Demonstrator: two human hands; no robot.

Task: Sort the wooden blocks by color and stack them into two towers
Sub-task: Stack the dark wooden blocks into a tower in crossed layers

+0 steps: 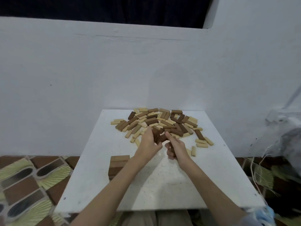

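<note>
Your left hand (149,141) grips dark brown blocks (157,136) at the near edge of the mixed pile (162,123) on the white table (162,185). Your right hand (175,148) curls round another dark block, just beside. A brown tower (118,165) stands near-left, forearms converging.

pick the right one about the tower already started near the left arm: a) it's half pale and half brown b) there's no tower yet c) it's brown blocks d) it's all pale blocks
c: the short stack at the near left of the table, partly behind the left forearm, shows only brown blocks, while the pale ones still lie loose in the pile at the far side.
</note>
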